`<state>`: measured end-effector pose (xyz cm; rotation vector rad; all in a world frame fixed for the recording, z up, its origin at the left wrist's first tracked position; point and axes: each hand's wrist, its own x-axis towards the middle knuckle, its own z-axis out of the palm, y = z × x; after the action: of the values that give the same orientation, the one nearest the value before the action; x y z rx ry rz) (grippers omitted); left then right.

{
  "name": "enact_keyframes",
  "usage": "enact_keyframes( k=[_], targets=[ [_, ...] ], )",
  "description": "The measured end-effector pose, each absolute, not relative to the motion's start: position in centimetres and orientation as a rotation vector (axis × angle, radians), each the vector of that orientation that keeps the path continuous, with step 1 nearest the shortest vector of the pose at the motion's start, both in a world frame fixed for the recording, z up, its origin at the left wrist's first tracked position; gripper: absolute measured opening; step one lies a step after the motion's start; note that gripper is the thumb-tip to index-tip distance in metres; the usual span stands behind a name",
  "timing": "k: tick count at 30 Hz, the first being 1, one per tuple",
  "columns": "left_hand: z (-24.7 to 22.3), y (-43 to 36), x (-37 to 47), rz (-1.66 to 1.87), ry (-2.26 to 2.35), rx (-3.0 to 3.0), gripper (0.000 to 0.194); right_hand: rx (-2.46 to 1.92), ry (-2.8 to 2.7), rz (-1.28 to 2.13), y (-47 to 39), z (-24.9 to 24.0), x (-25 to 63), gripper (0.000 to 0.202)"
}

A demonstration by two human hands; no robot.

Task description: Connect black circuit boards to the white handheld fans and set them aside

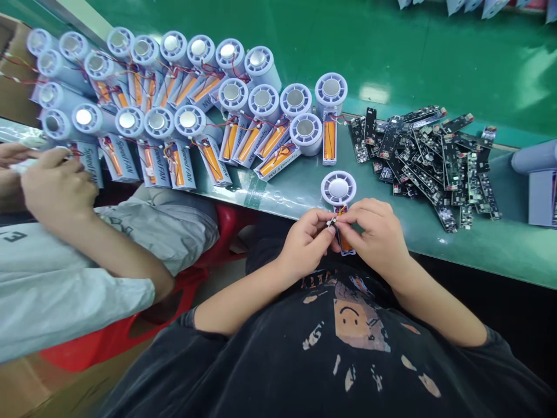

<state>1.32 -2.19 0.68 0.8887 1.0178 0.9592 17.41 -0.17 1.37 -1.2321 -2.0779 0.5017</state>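
A lavender fan unit with a round silver centre lies at the table's front edge, its open handle holding an orange battery towards my body. Over that handle, my left hand pinches a small dark and white part, perhaps a connector or small board. My right hand meets it from the right, thumb and fingers closed at the same small part and thin wires. The fingertips hide most of what they grip.
Many similar fan units stand in rows at the left and centre. Black circuit boards are heaped on the green table at right, beside another lavender housing. A co-worker's hands are at far left, near red stools.
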Motion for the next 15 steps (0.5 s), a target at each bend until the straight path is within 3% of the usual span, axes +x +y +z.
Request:
enact_keyframes(
  k=[5, 15],
  targets=[
    [0.4, -1.7, 1.3, 0.958, 1.004, 0.888, 0.023, -1.234, -1.976, 0.668, 0.4, 0.9, 17.4, 0.011],
    [-0.2, -1.2, 0.9, 0.928, 0.903, 0.665, 0.028, -1.150, -1.933, 0.684, 0.9, 1.1, 18.3, 0.003]
  ],
)
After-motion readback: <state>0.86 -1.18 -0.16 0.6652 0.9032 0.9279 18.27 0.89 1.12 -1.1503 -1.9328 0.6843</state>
